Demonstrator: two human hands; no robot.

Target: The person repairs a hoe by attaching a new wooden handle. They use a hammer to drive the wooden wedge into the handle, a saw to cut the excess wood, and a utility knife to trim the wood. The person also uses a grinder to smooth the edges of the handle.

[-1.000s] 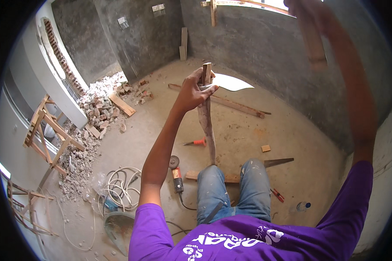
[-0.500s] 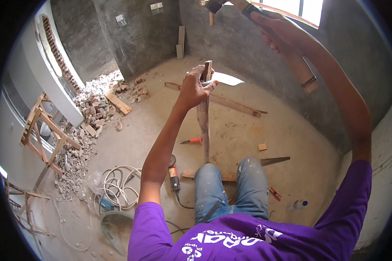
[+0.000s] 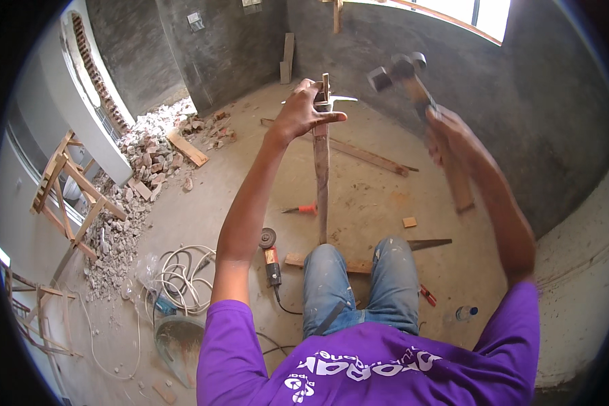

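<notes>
Presently logged, item by item.

Wooden strip point(image 3: 321, 183): long, narrow, rough-sawn, pale brown with darker stains; stood near upright on the concrete floor point(image 3: 379, 196), foot just ahead of the knees, top end out at arm's reach. Short crosspiece or offcut seen at the top, detail too small to tell.

Left hand point(image 3: 303, 108): grip wrapped round the top of the strip, fingers curled over it, thumb pointing right, steadying it.

Right hand point(image 3: 453, 132): blurred; grip closed on the handle of a hammer point(image 3: 402, 71), head raised above and to the right of the strip's top, apart from it.

Progress, as a judgement: mid-work, driving stage; strip positioned and held, hammer lifted but not on the wood. No nail discernible at this size, so depth driven cannot be told. Blows and any fixing seemingly left to do.

Surroundings: angle grinder point(image 3: 271, 254) on the floor beside the left knee; coiled white cable point(image 3: 179, 277) further left; orange-handled tool point(image 3: 301, 209) near the strip's foot; handsaw point(image 3: 430, 243) right of the knees; rubble heap point(image 3: 142, 169) along the left wall; wooden trestle point(image 3: 68, 189) beside it.
</notes>
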